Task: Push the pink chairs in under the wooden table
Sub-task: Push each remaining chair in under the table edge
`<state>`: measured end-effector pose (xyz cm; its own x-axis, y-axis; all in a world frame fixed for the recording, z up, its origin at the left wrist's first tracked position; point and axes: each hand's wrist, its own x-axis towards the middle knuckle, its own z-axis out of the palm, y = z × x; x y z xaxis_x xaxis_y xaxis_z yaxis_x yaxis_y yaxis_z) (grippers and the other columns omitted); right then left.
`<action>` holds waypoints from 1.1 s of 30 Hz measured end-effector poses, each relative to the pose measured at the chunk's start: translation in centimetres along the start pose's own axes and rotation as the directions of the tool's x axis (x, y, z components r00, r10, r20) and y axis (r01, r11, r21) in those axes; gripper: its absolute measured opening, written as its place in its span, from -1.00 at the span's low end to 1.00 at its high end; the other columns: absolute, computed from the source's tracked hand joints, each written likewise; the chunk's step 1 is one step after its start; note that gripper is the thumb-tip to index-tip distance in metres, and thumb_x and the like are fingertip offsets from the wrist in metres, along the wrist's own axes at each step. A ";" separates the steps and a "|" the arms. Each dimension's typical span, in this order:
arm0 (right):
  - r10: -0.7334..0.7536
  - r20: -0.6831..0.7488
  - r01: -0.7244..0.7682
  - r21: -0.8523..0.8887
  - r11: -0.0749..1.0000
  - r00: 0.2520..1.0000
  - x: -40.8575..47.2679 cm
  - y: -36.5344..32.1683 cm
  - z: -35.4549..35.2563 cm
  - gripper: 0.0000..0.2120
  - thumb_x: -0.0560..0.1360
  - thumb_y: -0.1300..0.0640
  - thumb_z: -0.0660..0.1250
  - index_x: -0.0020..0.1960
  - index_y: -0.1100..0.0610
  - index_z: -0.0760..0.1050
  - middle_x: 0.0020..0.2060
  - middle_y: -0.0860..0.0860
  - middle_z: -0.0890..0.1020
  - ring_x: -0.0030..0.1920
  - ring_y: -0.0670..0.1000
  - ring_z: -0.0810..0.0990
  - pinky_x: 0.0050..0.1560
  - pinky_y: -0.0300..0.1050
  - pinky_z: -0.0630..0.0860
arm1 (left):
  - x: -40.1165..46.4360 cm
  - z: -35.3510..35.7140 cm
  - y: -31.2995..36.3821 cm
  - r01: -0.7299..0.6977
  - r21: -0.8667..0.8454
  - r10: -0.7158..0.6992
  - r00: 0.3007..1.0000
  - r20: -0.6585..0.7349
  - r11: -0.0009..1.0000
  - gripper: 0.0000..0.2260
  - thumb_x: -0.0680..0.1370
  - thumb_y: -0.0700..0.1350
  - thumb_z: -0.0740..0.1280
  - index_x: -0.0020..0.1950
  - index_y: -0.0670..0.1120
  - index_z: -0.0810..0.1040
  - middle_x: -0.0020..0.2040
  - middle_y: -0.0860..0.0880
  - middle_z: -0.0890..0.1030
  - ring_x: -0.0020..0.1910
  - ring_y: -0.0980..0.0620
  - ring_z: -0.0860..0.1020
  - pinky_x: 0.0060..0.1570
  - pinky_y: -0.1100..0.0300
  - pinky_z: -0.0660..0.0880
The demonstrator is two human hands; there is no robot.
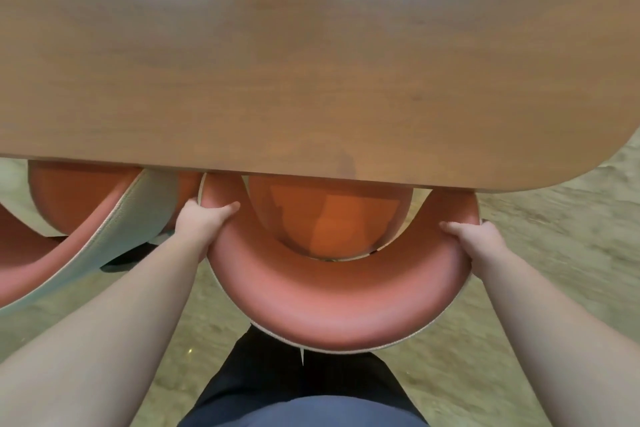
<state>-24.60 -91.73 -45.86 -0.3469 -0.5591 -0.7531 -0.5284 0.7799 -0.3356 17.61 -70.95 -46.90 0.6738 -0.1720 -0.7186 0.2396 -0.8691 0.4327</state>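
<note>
Centrally, pink chair (332, 305) partly under wooden table (277, 62), left hand (204, 218) gripped backrest at 9 o'clock, right hand (474, 246) gripped at 3 o'clock, second pink chair (69, 246) at 9 o'clock.

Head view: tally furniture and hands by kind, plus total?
Pink chairs: 2, one gripped by both hands, one to its left
Wooden table: 1
Hands: 2, left hand, right hand
Total: 5

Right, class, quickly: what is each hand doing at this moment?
Left hand: grips the pink chair's backrest at its left end.
Right hand: grips the same backrest at its right end.
</note>
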 end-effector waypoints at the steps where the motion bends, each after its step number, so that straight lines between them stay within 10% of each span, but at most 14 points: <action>1: 0.025 0.038 -0.027 0.038 0.999 0.999 0.2 -0.2 -0.1 -0.44 0.39 0.18 0.60 0.26 0.28 0.42 0.17 0.27 0.62 0.08 0.29 0.67 0.12 0.25 0.62 | 0.4 -0.2 0.1 0.025 -0.047 -0.024 0.999 0.031 0.999 -0.36 0.38 0.05 0.66 0.31 -0.18 0.49 0.09 -0.16 0.65 0.00 -0.21 0.67 0.07 -0.12 0.64; 10: -0.062 -0.029 0.062 0.009 0.998 0.998 1.1 0.1 0.2 -0.51 0.42 0.21 0.57 0.26 0.21 0.43 0.08 0.23 0.60 -0.03 0.26 0.64 -0.01 0.12 0.59 | 2.2 0.3 1.6 -0.054 0.030 0.052 0.998 0.047 0.998 -0.54 0.49 -0.13 0.58 0.31 -0.17 0.50 -0.17 -0.01 0.54 -0.26 0.01 0.56 -0.41 0.17 0.42; 20: -0.184 -0.091 0.184 -0.016 0.983 0.979 0.1 1.2 1.2 -0.68 0.45 0.25 0.51 0.13 0.20 0.48 0.00 0.20 0.61 -0.04 0.25 0.61 -0.02 0.07 0.55 | 3.6 -1.5 0.6 -0.157 0.129 0.150 0.987 0.061 0.979 -0.70 0.53 -0.16 0.53 0.15 -0.10 0.49 -0.10 -0.06 0.56 -0.07 -0.19 0.58 -0.09 0.04 0.50; 33: -0.241 -0.078 0.237 -0.058 0.970 0.967 -2.3 1.2 4.8 -0.75 0.47 0.22 0.49 0.05 0.15 0.46 -0.17 0.05 0.58 -0.15 0.18 0.58 -0.03 0.05 0.54 | 5.8 -5.9 -0.7 -0.173 0.164 0.169 0.985 0.034 0.971 -0.74 0.51 -0.12 0.54 0.08 -0.13 0.53 -0.14 0.00 0.58 -0.21 0.02 0.56 -0.29 0.14 0.45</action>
<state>-20.75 -88.13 -47.25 -0.2689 -0.7506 -0.6035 -0.6396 0.6077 -0.4708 25.48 -68.62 -48.09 0.6806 -0.3324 -0.6529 0.0016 -0.8905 0.4550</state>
